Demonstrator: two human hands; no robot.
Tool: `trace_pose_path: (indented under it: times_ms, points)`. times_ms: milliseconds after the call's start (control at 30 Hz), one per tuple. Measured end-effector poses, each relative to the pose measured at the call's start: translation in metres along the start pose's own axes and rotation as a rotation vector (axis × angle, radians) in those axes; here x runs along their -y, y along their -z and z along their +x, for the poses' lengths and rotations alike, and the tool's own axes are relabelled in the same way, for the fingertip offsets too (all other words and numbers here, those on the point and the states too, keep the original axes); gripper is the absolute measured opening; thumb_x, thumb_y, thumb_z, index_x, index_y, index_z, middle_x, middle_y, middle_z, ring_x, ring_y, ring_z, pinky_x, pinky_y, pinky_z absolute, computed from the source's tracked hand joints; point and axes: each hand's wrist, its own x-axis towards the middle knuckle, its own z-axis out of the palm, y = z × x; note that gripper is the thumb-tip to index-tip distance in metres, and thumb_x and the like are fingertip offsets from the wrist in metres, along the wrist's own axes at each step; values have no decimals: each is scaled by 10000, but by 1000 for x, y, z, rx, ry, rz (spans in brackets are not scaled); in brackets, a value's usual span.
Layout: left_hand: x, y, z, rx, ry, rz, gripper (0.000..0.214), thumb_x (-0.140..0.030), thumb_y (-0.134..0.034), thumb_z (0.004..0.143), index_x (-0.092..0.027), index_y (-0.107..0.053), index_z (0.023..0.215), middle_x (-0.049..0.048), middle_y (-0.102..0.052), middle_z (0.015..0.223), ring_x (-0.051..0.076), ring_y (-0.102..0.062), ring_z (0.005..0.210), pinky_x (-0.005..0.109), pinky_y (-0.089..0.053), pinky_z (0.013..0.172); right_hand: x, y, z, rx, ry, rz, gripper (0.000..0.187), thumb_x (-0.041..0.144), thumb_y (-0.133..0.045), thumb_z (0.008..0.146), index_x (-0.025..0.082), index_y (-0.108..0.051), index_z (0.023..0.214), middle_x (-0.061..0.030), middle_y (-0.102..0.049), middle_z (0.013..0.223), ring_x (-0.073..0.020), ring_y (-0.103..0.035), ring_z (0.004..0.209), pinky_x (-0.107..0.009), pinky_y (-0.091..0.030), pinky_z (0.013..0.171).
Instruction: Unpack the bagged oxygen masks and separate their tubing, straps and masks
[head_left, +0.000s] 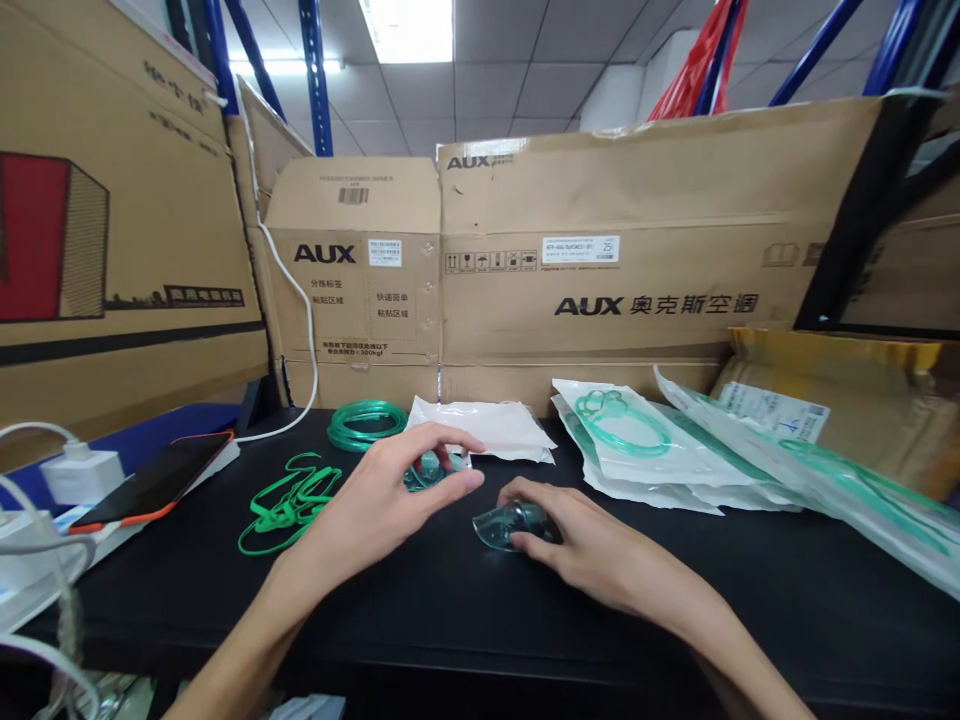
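Observation:
My right hand (566, 530) grips a clear, green-tinted face mask (495, 527) on the black table, with the fingers over its top and the thumb at its near side. To its left, my left hand (409, 480) hovers with thumb and index finger spread apart. Behind and under those fingers shows a clear, greenish plastic piece (426, 472), partly hidden; whether the fingers touch it I cannot tell. A tangle of green elastic strap (289, 508) lies left of my left forearm. Beyond my left hand sits a coil of green tubing (366, 424).
A white packet (487, 425) lies at the back. Sealed bags with green tubing (626, 430) are stacked at the right. On the left are a phone (161, 480) and a white charger (81, 475) with cables. Cardboard (577, 220) walls the table's back.

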Motion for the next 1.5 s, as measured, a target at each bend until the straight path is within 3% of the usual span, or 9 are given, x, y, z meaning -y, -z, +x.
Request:
trace_pose_path:
  times_ms: [167, 333, 467, 667, 833, 1033, 1200, 1367, 1500]
  points:
    - [26, 19, -34, 139, 77, 122, 127, -398, -648, 936, -289, -640, 1001, -33, -672, 1181, 184, -592, 1145, 320, -428, 1008, -2, 3, -3, 12, -49, -7, 263, 395, -594, 925, 413, -590, 1187, 12, -637, 1195, -229, -595, 1104, -395, -424, 982]
    - [51, 26, -70, 248, 147, 308, 193, -467, -588, 959, -283, -638, 929, -17, -650, 1232, 201, -582, 1162, 393, -390, 1053, -3, 5, -5, 26, -76, -17, 252, 425, -571, 939, 440, -586, 1190, 9, -631, 1146, -227, -606, 1054, -396, -438, 945]
    - [63, 30, -83, 289, 142, 380, 222, -483, -565, 967, -287, -662, 923, -10, -652, 1230, 205, -582, 1166, 415, -374, 1088, -2, 4, -4, 32, -56, -21, 256, 423, -568, 941, 432, -580, 1197, 12, -631, 1149, -222, -600, 1064, -382, -433, 944]
    - [73, 33, -86, 286, 114, 383, 231, -499, -592, 951, -305, -650, 1062, 2, -647, 1238, 201, -586, 1166, 400, -376, 1119, -1, 6, -3, 42, -68, -22, 274, 438, -562, 942, 418, -579, 1214, -2, -630, 1159, -227, -594, 1073, -385, -432, 942]
    - [71, 34, -86, 278, 166, 387, 329, -510, -578, 955, -350, -612, 1240, 13, -646, 1236, 215, -593, 1158, 360, -469, 1025, 0, 6, -3, 45, -87, -32, 281, 445, -561, 941, 421, -580, 1221, -6, -634, 1147, -229, -609, 1047, -393, -444, 929]
    - [72, 37, -90, 237, 152, 381, 308, -481, -589, 949, -335, -652, 1214, 15, -688, 1200, 232, -623, 1139, 368, -484, 1024, -1, 4, -4, 31, -59, -33, 269, 433, -564, 943, 415, -594, 1209, -7, -645, 1164, -243, -622, 1049, -403, -453, 929]
    - [71, 38, -91, 262, 119, 335, 199, -443, -573, 966, -317, -703, 1049, 0, -697, 1194, 207, -617, 1165, 352, -463, 1055, -2, 4, -3, 23, -65, -31, 300, 440, -569, 939, 402, -600, 1235, -29, -657, 1191, -264, -632, 1053, -423, -464, 935]
    - [70, 45, -90, 282, 124, 337, 217, -430, -558, 971, -292, -718, 920, 4, -699, 1175, 209, -628, 1131, 351, -482, 1011, 0, 4, -5, 26, -68, -29, 286, 437, -568, 940, 404, -611, 1221, -19, -660, 1189, -263, -626, 1075, -416, -467, 939]
    - [63, 52, -80, 224, 131, 307, 206, -442, -579, 963, -294, -721, 938, -7, -711, 1140, 194, -641, 1090, 320, -490, 976, 1, 5, -3, 2, -28, -26, 285, 427, -580, 940, 374, -622, 1217, -24, -672, 1154, -255, -629, 1056, -411, -472, 934]
